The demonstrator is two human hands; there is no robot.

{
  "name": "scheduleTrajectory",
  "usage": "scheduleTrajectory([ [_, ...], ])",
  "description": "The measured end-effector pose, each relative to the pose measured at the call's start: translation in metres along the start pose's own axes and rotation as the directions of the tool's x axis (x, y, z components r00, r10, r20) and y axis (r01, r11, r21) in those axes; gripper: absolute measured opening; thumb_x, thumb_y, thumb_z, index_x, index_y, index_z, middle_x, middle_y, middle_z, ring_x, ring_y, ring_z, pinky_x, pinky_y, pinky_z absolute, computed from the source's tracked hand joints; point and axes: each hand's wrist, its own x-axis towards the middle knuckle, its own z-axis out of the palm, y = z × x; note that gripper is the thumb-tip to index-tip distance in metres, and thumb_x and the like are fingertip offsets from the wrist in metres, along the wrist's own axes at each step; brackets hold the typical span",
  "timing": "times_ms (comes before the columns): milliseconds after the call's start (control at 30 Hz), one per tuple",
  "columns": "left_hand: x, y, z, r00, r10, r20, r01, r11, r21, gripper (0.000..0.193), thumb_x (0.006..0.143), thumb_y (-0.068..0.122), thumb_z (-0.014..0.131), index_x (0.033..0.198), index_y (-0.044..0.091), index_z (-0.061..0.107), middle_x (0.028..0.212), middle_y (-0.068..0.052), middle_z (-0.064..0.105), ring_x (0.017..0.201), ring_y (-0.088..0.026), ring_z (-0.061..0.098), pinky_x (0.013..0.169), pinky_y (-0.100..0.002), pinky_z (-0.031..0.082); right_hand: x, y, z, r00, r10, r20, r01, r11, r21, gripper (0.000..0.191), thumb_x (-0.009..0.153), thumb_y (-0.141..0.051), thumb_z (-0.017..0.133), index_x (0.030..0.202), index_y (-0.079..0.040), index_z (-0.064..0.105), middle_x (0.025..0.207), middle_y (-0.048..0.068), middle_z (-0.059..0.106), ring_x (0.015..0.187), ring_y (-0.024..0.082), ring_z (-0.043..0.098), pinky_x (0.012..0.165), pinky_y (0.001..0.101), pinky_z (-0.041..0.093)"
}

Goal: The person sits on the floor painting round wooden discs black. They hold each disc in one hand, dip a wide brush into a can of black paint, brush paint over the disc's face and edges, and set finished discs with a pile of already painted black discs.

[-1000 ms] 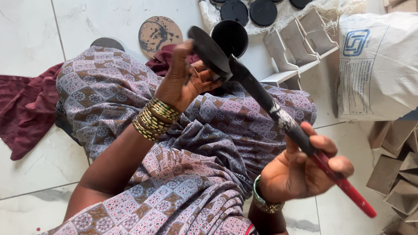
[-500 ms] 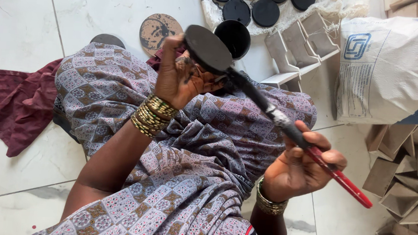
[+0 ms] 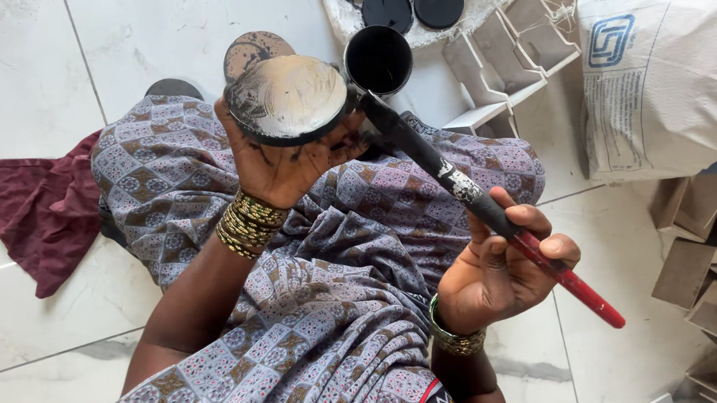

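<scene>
A round disc (image 3: 288, 97), pale on its upturned face and black round its rim, is held up in the left hand (image 3: 282, 158), whose fingers are curled under and round its edge in a firm grasp, above the patterned cloth (image 3: 347, 251) over the lap. A long brush (image 3: 480, 203), with a red handle and a stem caked in black paint, is gripped in the right hand (image 3: 496, 274), the fingers closed round the handle; its blackened head is laid against the right-hand edge of the disc. The step in hand is judged to be the blacking of the disc's rim, the pale face being as yet largely uncoated. A small cup of black paint (image 3: 379, 58) is stood on the tiled floor (image 3: 119, 16) just beyond the disc, and finished black discs (image 3: 413, 2) are laid out on a pale sheet towards the floor's far edge. An unpainted brown disc (image 3: 251, 49) is lying on the floor just behind the held one. A maroon rag (image 3: 43, 205) is spread at the left, and cardboard pieces (image 3: 708, 251) are heaped at the right edge beneath a white sack (image 3: 670, 80). For the next move, the disc would probably need to be turned in the fingers so that a fresh part of the rim is brought to the bristles, and the brush may need to be recharged.
</scene>
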Motion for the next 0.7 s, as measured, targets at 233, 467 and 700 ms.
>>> scheduleTrajectory([
  [233, 0.002, -0.015, 0.001, 1.000, 0.014, -0.016, -0.015, 0.993, -0.113, 0.126, 0.078, 0.095, 0.036, 0.170, 0.010, 0.019, 0.166, -0.029, 0.031, 0.156, -0.047, 0.033, 0.129, -0.068, 0.022, 0.000, 0.003, 0.004, 0.999, -0.046, 0.004, 0.046, 0.999, -0.027, 0.041, 0.104, 0.014, 0.062, 0.127, -0.013, 0.043, 0.127, 0.019, 0.061, 0.129, 0.038, 0.064, 0.104, 0.0450, 0.063],
  [467, -0.003, -0.023, -0.001, 0.997, 0.057, -0.051, -0.062, 0.994, -0.089, 0.118, 0.083, 0.090, 0.048, 0.170, 0.016, 0.023, 0.167, -0.029, 0.033, 0.151, -0.048, 0.037, 0.126, -0.066, 0.030, -0.003, 0.008, 0.007, 0.999, -0.038, -0.002, 0.037, 0.999, -0.036, 0.040, 0.103, 0.016, 0.059, 0.125, -0.013, 0.043, 0.126, 0.020, 0.062, 0.128, 0.038, 0.065, 0.103, 0.0439, 0.064],
  [700, 0.002, -0.019, -0.003, 0.990, 0.100, 0.102, -0.071, 0.964, -0.257, 0.103, 0.089, 0.085, 0.048, 0.167, 0.021, 0.028, 0.163, -0.022, 0.038, 0.138, -0.046, 0.047, 0.126, -0.072, 0.032, -0.007, 0.005, 0.003, 1.000, 0.006, 0.023, -0.007, 0.999, 0.035, 0.037, 0.104, 0.014, 0.061, 0.124, -0.012, 0.043, 0.125, 0.022, 0.063, 0.127, 0.038, 0.066, 0.104, 0.0419, 0.063],
])
